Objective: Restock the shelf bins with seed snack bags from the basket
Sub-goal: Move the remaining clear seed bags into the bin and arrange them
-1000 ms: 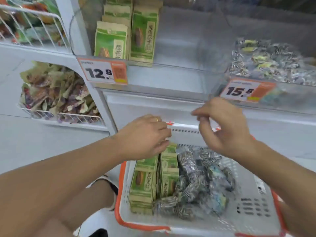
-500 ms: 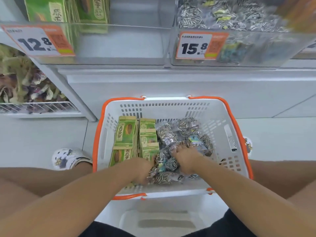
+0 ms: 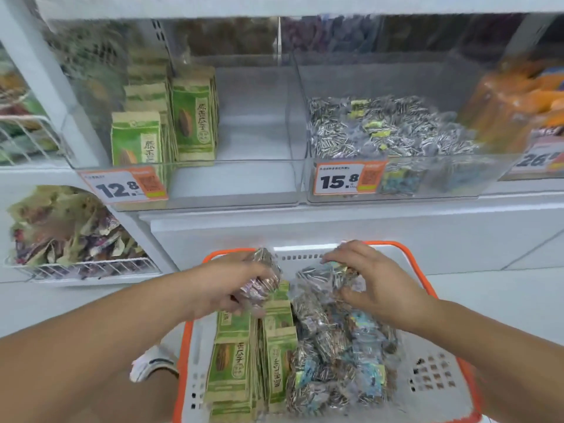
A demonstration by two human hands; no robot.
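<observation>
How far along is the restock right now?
Both bins already hold some stock. In hand: the left hand and the right hand each grip striped seed packs over the basket. Left: green seed bags and more striped packs remain inside.

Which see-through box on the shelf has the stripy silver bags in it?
The clear bin with the 15.8 price tag. Its neighbour to the left, tagged 12.8, holds upright green bags instead.

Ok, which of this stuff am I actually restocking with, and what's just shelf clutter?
Job:
- basket
- striped seed bags, some gripped in left hand and right hand
- green seed bags
- 12.8 bin
- 15.8 bin

Not involved:
- wire rack snacks
- orange packs
</observation>
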